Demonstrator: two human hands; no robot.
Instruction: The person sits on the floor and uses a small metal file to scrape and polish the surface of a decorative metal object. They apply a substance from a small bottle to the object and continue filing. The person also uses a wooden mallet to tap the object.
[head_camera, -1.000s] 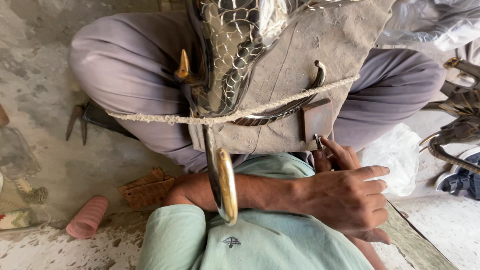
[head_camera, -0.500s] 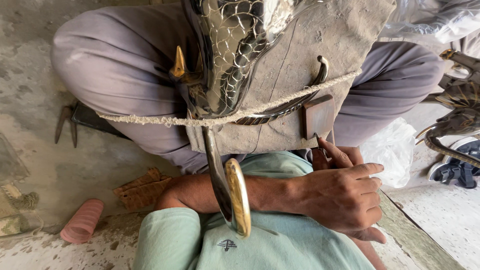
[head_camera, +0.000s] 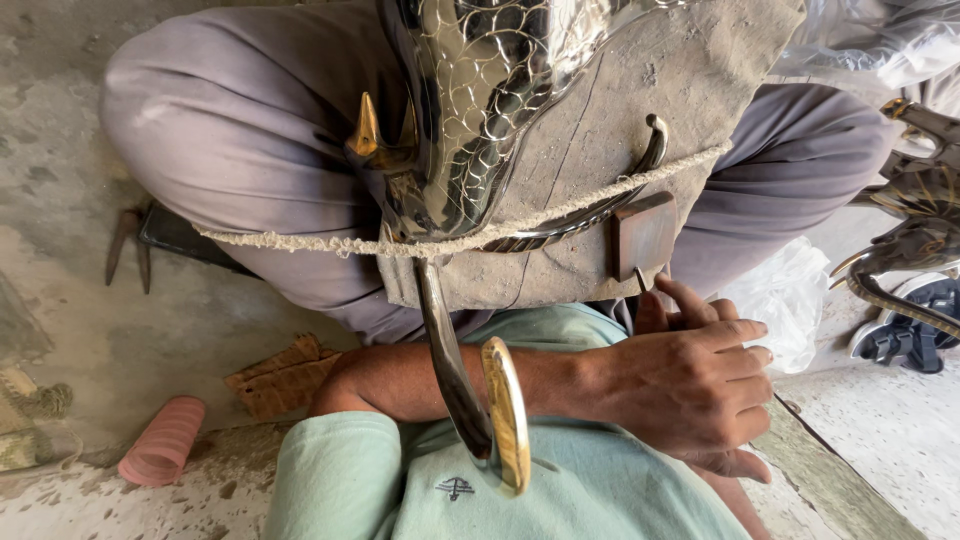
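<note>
A shiny dark metal figure (head_camera: 470, 100) with an engraved scale pattern and gold spikes (head_camera: 365, 130) lies on a grey wooden board (head_camera: 650, 110) across my crossed legs. A rough rope (head_camera: 290, 243) ties it down. Its curved tail with a gold edge (head_camera: 505, 410) reaches over my shirt. My left hand (head_camera: 690, 385) lies at the right below a small brown block (head_camera: 645, 235), with its forearm across my lap. Its fingers curl over my right hand (head_camera: 735, 468), of which only fingertips show. Whether either hand holds something is hidden.
On the concrete floor at the left lie a pink ribbed roll (head_camera: 160, 440), a brown woven scrap (head_camera: 285, 375) and a dark tool (head_camera: 125, 250) half under my leg. At the right are a clear plastic bag (head_camera: 780, 300), more curved metal pieces (head_camera: 910, 240) and a sandal (head_camera: 915, 320).
The view has drifted, so the gold-edged tail now sits a little further right and lower. My hands stay in the same spot below the block.
</note>
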